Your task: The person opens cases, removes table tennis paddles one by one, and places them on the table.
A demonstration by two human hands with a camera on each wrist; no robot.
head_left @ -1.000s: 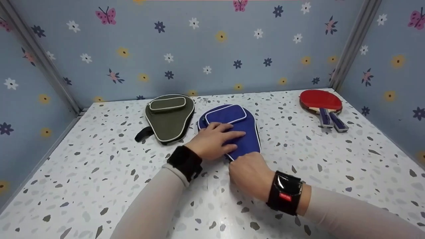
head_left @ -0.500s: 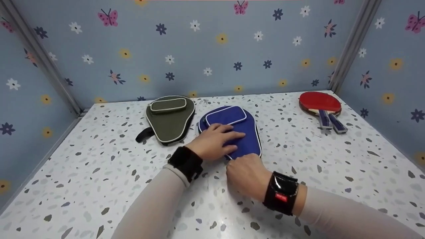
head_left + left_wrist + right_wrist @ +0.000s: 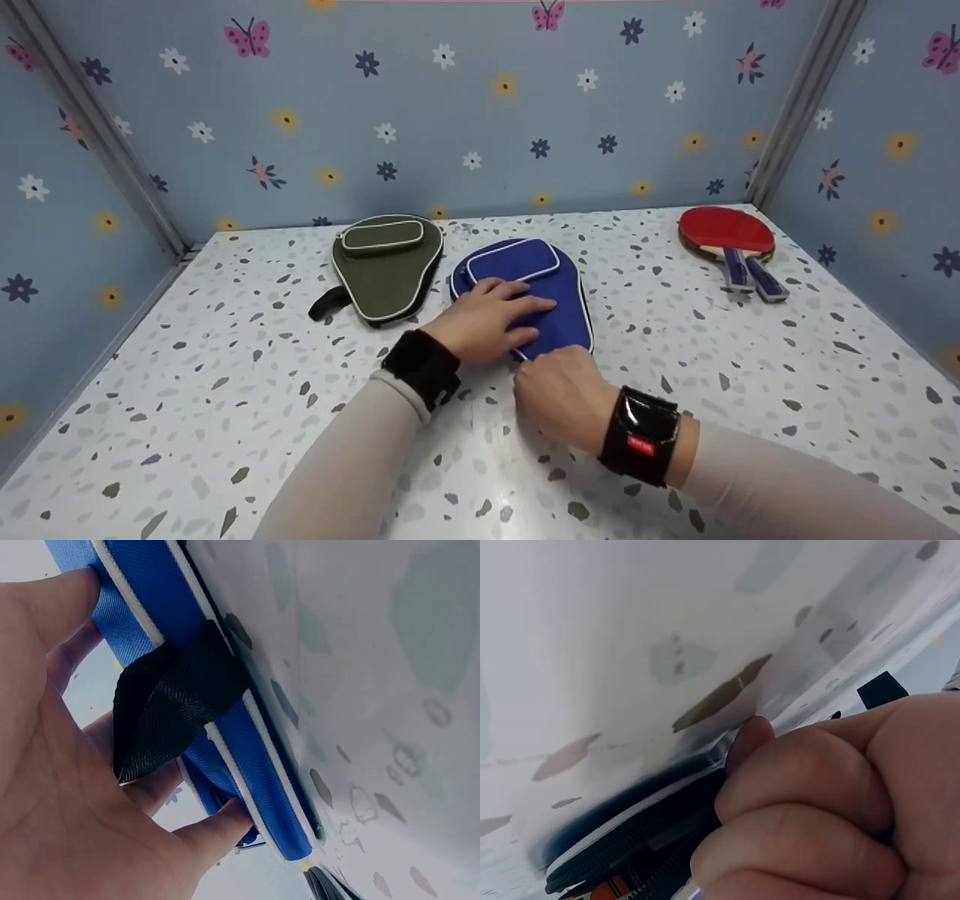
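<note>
A blue table tennis bat case (image 3: 568, 319) with white piping and a raised pocket lies in front of me. My left hand (image 3: 484, 322) rests on its left side, fingers spread over the fabric. In the left wrist view a black strap (image 3: 180, 701) loops from the case's side, close to the palm. My right hand (image 3: 562, 394) is curled at the case's narrow near end and pinches its edge. The right wrist view shows the case's black zip (image 3: 622, 859) parted beside these fingers, with something orange (image 3: 611, 887) inside. Whatever the fingertips grip is hidden.
An olive green bat case (image 3: 386, 281) with a black strap (image 3: 328, 303) lies left of the blue one. Two bats, the upper one a red bat (image 3: 727, 229), lie stacked at the back right. Flower-patterned panels (image 3: 450, 105) wall in the speckled table (image 3: 225, 375).
My right hand has shifted very slightly left at the case's near end. My left hand and the blue case keep their places; the head view has moved a little.
</note>
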